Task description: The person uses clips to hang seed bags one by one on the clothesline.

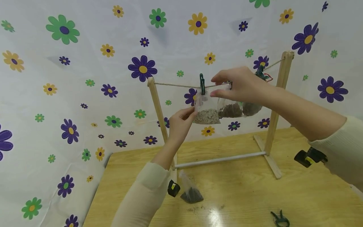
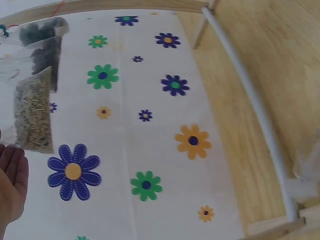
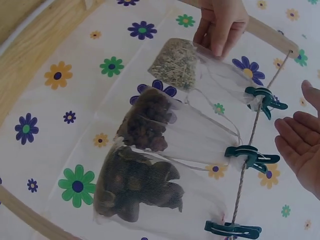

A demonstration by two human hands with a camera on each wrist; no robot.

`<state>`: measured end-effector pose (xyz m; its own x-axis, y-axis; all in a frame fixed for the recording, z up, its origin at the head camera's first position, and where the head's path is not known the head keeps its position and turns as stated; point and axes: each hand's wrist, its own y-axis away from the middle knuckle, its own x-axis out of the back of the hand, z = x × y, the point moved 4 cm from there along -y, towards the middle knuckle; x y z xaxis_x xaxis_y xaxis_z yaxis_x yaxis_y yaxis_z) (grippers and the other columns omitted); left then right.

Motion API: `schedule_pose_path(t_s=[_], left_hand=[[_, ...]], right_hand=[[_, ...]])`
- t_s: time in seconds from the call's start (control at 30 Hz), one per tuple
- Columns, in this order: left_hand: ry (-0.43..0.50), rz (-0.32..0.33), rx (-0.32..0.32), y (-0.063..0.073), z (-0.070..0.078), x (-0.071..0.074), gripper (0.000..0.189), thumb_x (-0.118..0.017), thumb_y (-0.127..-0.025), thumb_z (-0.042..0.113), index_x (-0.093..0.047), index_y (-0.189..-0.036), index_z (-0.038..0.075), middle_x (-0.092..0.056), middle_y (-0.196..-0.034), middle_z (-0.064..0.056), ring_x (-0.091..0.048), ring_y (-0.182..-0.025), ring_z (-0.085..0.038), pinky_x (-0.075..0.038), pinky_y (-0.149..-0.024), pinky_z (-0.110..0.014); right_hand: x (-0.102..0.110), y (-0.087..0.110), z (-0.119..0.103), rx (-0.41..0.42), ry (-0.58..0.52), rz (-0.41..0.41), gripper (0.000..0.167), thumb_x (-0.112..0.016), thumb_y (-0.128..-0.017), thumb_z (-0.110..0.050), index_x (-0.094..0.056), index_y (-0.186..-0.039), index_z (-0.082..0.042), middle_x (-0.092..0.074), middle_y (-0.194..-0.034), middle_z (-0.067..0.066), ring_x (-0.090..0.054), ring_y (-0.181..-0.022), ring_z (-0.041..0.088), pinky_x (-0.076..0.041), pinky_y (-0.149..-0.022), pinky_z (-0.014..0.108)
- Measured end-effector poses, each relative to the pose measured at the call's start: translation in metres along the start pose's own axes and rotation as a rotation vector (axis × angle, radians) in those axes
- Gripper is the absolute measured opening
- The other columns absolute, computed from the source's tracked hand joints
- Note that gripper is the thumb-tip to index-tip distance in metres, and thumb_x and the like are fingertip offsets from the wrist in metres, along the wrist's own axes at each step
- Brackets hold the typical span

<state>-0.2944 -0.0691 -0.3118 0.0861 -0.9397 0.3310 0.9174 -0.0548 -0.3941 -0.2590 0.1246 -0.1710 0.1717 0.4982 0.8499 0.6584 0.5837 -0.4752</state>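
Observation:
A sheer drawstring bag of pale dried herb pieces [image 3: 175,65] hangs from a rope [image 1: 175,85] by a dark green clip [image 1: 202,84]. My left hand [image 1: 180,124] pinches this bag's side edge between thumb and fingers. Just right of that clip is my right hand [image 1: 241,85], thumb and fingers spread apart with nothing between them; the right wrist view shows its palm [image 3: 305,145] beside the rope. Two more sheer bags hang farther along, one with dark reddish dried pieces [image 3: 147,122], one with large dark brown pieces [image 3: 132,185], each under its own green clip [image 3: 252,157].
The rope runs between two wooden posts [image 1: 158,107], joined low down by a white rod [image 1: 221,160]. On the wooden table lie another sheer bag with dark contents [image 1: 192,195], some crumbs [image 1: 198,208] and a loose green clip [image 1: 280,219]. Flower-printed cloth [image 1: 93,69] covers the background.

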Motion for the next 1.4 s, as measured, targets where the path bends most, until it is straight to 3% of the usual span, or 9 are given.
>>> schedule_pose_path(t_s=[0.17, 0.37, 0.53, 0.73, 0.97, 1.1, 1.2, 1.4], left_hand=[[-0.04, -0.068, 0.092, 0.014, -0.025, 0.003, 0.031, -0.066, -0.09, 0.025, -0.067, -0.117, 0.01, -0.068, -0.111, -0.005, -0.065, -0.098, -0.017, -0.053, -0.084, -0.03], [-0.018, -0.146, 0.192, 0.028, -0.044, 0.005, 0.035, -0.067, -0.089, 0.022, -0.065, -0.119, 0.005, -0.068, -0.112, -0.01, -0.065, -0.102, -0.022, -0.053, -0.086, -0.033], [-0.048, -0.272, 0.293, 0.043, -0.059, 0.006, 0.036, -0.067, -0.089, 0.024, -0.064, -0.121, 0.008, -0.067, -0.116, -0.009, -0.063, -0.106, -0.022, -0.052, -0.087, -0.035], [-0.143, -0.391, 0.328, 0.066, -0.089, 0.005, 0.036, -0.068, -0.088, 0.025, -0.065, -0.119, 0.007, -0.067, -0.115, -0.009, -0.064, -0.105, -0.024, -0.052, -0.086, -0.036], [-0.232, -0.493, 0.381, 0.094, -0.13, 0.009, 0.045, -0.07, -0.086, 0.023, -0.06, -0.123, -0.001, -0.064, -0.119, -0.018, -0.061, -0.108, -0.031, -0.052, -0.087, -0.04], [-0.289, -0.515, 0.42, 0.113, -0.145, 0.014, 0.054, -0.072, -0.084, 0.022, -0.055, -0.126, -0.007, -0.06, -0.122, -0.022, -0.058, -0.111, -0.035, -0.05, -0.088, -0.043], [-0.315, -0.488, 0.455, 0.122, -0.151, 0.018, 0.06, -0.072, -0.084, 0.023, -0.05, -0.129, -0.009, -0.058, -0.124, -0.025, -0.055, -0.114, -0.038, -0.049, -0.089, -0.046], [-0.273, -0.447, 0.521, 0.134, -0.162, 0.025, 0.065, -0.073, -0.083, 0.025, -0.047, -0.128, -0.015, -0.058, -0.12, -0.029, -0.056, -0.112, -0.042, -0.05, -0.088, -0.048]], right_hand=[[-0.01, 0.013, -0.003, 0.06, 0.007, -0.028, 0.034, -0.073, -0.084, -0.02, -0.065, -0.109, 0.001, -0.07, -0.103, 0.015, -0.069, -0.084, 0.026, -0.055, -0.077, 0.041], [-0.029, 0.029, -0.007, 0.048, 0.015, -0.171, 0.036, -0.072, -0.084, -0.026, -0.066, -0.109, 0.001, -0.07, -0.1, 0.013, -0.069, -0.084, 0.024, -0.056, -0.073, 0.039], [-0.047, 0.043, -0.011, 0.067, -0.02, -0.269, 0.034, -0.071, -0.085, -0.03, -0.067, -0.104, -0.002, -0.071, -0.098, 0.01, -0.068, -0.087, 0.022, -0.055, -0.075, 0.038], [-0.073, 0.066, -0.012, 0.079, -0.011, -0.338, 0.028, -0.07, -0.085, -0.033, -0.067, -0.096, -0.008, -0.069, -0.09, 0.002, -0.065, -0.081, 0.014, -0.054, -0.072, 0.032], [-0.106, 0.098, -0.011, 0.055, -0.03, -0.449, 0.028, -0.068, -0.087, -0.032, -0.064, -0.1, -0.007, -0.067, -0.09, 0.003, -0.063, -0.08, 0.015, -0.053, -0.068, 0.031], [-0.122, 0.116, -0.008, 0.032, -0.063, -0.493, 0.03, -0.069, -0.086, -0.035, -0.064, -0.098, -0.007, -0.067, -0.088, 0.002, -0.063, -0.078, 0.014, -0.052, -0.065, 0.029], [-0.133, 0.129, -0.002, -0.012, -0.104, -0.527, 0.031, -0.069, -0.085, -0.036, -0.064, -0.096, -0.007, -0.066, -0.086, 0.001, -0.062, -0.076, 0.012, -0.052, -0.065, 0.028], [-0.157, 0.152, 0.008, -0.086, -0.153, -0.586, 0.033, -0.069, -0.084, -0.039, -0.065, -0.092, -0.008, -0.063, -0.081, -0.002, -0.059, -0.072, 0.01, -0.05, -0.061, 0.027]])
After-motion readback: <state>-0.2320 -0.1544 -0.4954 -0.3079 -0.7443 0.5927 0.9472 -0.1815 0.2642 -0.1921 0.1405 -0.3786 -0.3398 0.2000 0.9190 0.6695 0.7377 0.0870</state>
